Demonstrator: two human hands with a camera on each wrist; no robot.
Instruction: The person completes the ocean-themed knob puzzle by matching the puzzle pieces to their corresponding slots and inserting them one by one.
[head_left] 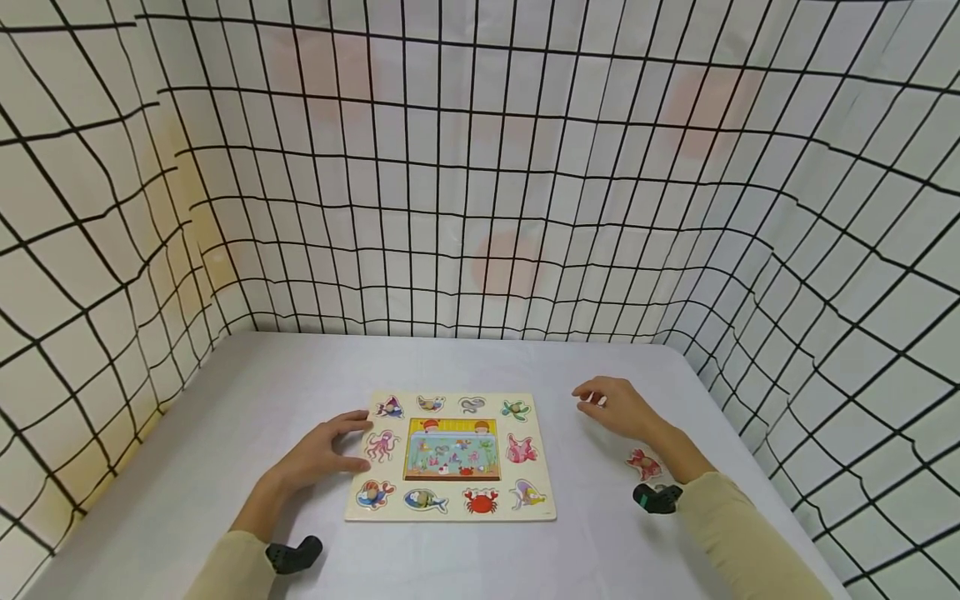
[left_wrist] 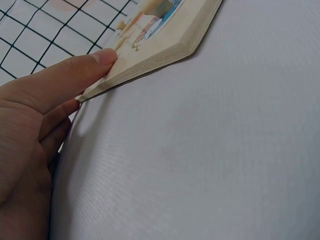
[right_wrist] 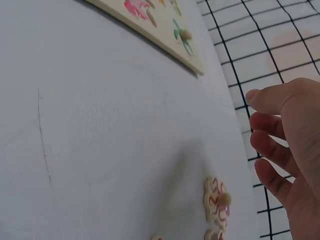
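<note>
We log left hand with fingers spread, touching the left edge of the puzzle board on the white table, right hand loosely bent, empty, pink piece near its wrist.

Cream board, red crab, black-gridded wall

Black mesh and pale sheeting rise behind the white table.

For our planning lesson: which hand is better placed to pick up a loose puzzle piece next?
Probably the right hand: it's empty and nearer the loose pieces, while the left hand touches the board's left edge.
</note>
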